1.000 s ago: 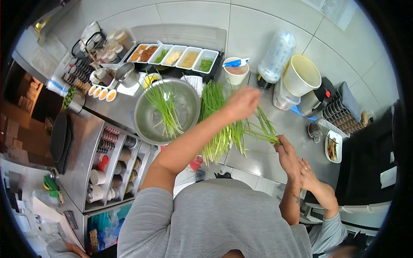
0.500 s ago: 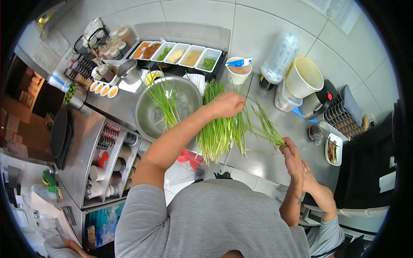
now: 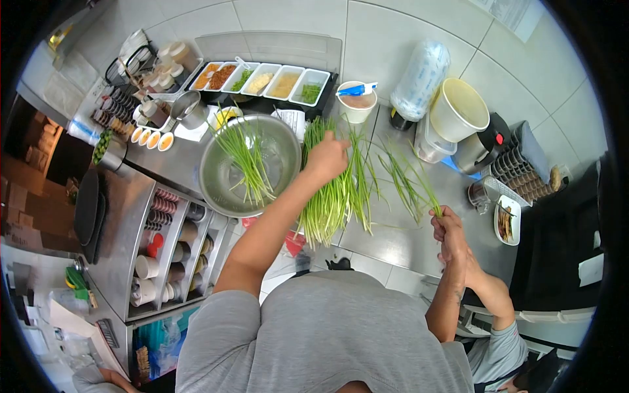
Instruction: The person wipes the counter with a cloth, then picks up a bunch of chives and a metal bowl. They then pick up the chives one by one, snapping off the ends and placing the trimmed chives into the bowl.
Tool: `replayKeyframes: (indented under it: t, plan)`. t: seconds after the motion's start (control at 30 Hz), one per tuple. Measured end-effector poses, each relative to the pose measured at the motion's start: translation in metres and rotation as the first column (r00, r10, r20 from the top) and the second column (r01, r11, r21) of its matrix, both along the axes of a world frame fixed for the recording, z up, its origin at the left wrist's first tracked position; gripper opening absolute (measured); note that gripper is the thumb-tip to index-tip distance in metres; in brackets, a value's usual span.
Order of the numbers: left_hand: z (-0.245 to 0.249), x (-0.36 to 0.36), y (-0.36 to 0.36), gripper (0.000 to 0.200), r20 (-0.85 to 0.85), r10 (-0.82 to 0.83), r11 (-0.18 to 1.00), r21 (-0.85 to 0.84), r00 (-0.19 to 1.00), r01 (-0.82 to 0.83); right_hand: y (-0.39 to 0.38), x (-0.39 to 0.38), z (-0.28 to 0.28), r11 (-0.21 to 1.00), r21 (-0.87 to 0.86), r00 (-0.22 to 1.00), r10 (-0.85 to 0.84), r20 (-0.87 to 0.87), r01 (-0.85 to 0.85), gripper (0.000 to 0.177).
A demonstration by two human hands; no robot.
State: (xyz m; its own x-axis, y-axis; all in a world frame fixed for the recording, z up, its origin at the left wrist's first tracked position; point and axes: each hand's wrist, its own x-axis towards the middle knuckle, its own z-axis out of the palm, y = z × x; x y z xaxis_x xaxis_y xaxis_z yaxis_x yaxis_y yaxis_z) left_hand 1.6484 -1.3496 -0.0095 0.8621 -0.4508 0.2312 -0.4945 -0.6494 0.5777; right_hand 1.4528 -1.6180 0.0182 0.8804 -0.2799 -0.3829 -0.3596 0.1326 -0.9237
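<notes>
A large heap of green chives lies across the steel counter. My left hand is over the upper part of this heap, fingers curled in among the stalks; its fingertips are partly hidden. My right hand, off to the right, is closed around the pale ends of a small bunch of chives, whose green tips fan out up and to the left over the counter. Left of the heap stands a wide steel bowl with more chives leaning in it, tips over its rim.
Another person's forearm reaches in beside my right wrist. Along the back are a row of topping trays, a white tub, a wrapped stack and a cream bucket. Halved eggs sit at left, a white dish at right.
My left hand has moved left, from the heap's right side onto its upper middle. The bunch in my right hand has separated from the heap, and that hand has shifted slightly right.
</notes>
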Motion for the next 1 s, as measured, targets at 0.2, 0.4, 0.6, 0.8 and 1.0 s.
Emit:
replayKeyframes:
  t: [0.2,0.4,0.6,0.8,1.0]
  plan:
    - [-0.026,-0.028,-0.046,0.025,-0.04,-0.454,0.877,-0.198,0.89,0.438,-0.001,0.003,0.0,1.0,0.023,1.0,0.012,0.026,-0.012,0.017]
    - [-0.029,-0.028,-0.053,0.012,-0.076,-0.588,0.805,-0.151,0.805,0.573,-0.004,-0.003,0.003,1.0,-0.015,1.0,-0.008,0.005,0.008,0.013]
    - [-0.035,-0.037,-0.063,0.012,-0.035,-0.601,0.791,-0.172,0.799,0.587,-0.008,-0.006,0.002,0.999,-0.035,1.0,-0.001,0.001,0.001,0.011]
    - [-0.024,-0.027,-0.064,0.016,-0.417,-0.299,0.918,-0.372,0.859,0.139,-0.006,-0.006,-0.002,0.978,-0.206,0.999,0.016,-0.045,-0.025,0.014]
    - [-0.021,-0.024,-0.051,0.028,0.038,-0.115,0.952,-0.28,0.993,0.12,-0.005,-0.009,0.0,0.94,-0.342,1.0,0.009,-0.027,-0.017,0.014]
